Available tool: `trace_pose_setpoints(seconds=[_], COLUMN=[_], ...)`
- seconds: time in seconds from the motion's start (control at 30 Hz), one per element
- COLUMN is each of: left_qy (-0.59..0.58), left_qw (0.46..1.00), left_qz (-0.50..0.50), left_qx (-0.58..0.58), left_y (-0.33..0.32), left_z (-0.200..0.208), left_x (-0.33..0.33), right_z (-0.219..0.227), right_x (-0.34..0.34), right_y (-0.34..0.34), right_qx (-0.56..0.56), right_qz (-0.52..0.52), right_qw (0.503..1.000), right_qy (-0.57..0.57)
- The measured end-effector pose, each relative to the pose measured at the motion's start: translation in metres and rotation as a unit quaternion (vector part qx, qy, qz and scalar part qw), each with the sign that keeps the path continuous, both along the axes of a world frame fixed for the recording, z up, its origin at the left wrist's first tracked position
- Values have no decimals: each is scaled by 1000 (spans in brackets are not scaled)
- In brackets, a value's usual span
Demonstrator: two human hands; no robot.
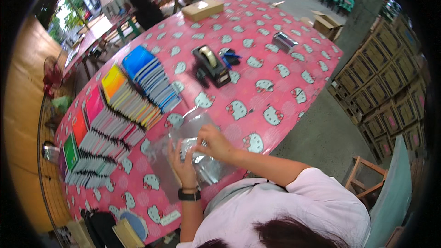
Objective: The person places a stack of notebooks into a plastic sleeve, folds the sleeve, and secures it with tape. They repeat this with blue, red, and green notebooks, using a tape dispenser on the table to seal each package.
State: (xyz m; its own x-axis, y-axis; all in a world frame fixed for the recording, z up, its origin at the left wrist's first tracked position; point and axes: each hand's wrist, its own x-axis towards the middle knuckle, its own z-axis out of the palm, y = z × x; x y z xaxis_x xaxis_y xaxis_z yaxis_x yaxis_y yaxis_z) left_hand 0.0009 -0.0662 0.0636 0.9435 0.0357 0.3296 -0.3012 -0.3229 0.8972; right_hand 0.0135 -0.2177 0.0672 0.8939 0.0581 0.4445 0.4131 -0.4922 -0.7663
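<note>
Clear, thin plastic film (211, 167), lower centre of frame: likely light, limp, slippery; take hold at an edge; right hand (213, 142) closed, pinching it; left hand (184, 169) partly open, grip cannot be told

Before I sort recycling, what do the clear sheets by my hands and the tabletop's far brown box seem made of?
Clear sheets: probably thin plastic film, glossy, see-through; bright glints along wrinkles.
Brown box: likely cardboard, smooth-looking; plain tan colour, straight edges.

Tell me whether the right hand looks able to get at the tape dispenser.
Probably yes: nothing stands between the right hand and the tape dispenser, though that hand is busy at the clear plastic.
</note>
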Motion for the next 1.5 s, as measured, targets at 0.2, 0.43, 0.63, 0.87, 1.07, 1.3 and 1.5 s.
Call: trace_pose_setpoints(seconds=[0.2, 0.43, 0.63, 0.87, 1.07, 1.3, 1.5], left_qy=[-147, -97, -66, -25, 5, 17, 2], left_qw=[957, 913, 923, 923, 928, 917, 901], left_qz=[-11, -48, -54, -43, -48, -40, -44], left_qx=[250, 393, 375, 382, 370, 396, 432], left_y=[-16, -18, -21, -17, -21, -14, -13], left_z=[-19, -11, 1, 9, 14, 20, 24], left_x=[-31, -35, -37, -39, -38, -43, -41], right_z=[5, -9, -30, -32, -73, -41, 83], right_x=[2, 45, 168, 210, 150, 156, 114], right_y=[-7, -42, -182, -184, -208, -119, -11], right_qx=[32, 134, 118, -121, 114, 187, -187], right_qz=[-32, 93, -251, -307, -229, 183, 542], right_qw=[997, 956, 960, 934, 964, 872, 762], right_qy=[58, 243, -18, 135, 80, 414, 300])
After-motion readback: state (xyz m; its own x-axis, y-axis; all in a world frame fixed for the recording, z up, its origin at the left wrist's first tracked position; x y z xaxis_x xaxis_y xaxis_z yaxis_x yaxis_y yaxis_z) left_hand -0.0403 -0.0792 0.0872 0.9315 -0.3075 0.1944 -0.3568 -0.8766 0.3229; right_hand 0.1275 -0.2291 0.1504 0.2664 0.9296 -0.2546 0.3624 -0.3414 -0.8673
